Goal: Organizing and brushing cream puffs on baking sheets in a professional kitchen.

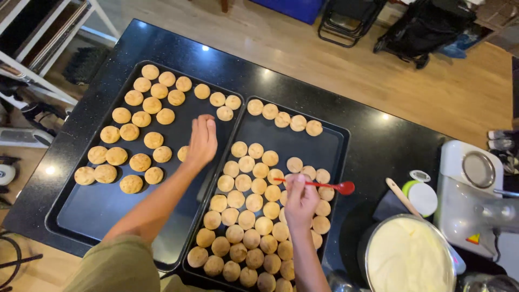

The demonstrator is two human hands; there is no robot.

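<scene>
The left hand (201, 139) reaches over the left baking tray (92, 216), fingers loosely curled on a round biscuit (184, 153), while the right hand (299, 200), pinched shut around a red spatula (324, 185), hovers above the crowded right baking tray (335, 141).

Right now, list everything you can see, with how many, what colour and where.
Left tray: one, black, on the counter, left.
Right tray: one, black, beside it, right.
Cookies: many, golden brown, on both trays.
Counter: one, black, glossy.
Bowl of cream: one, metal, pale yellow filling, lower right.
Wooden handle: one, tan, by the bowl.
Lid: one, white and green, right of the trays.
Appliance: one, white, far right.
Spoon: one, red, over the right tray.
Left hand: open, resting on a cookie in the left tray.
Right hand: fingers holding the spoon.
</scene>
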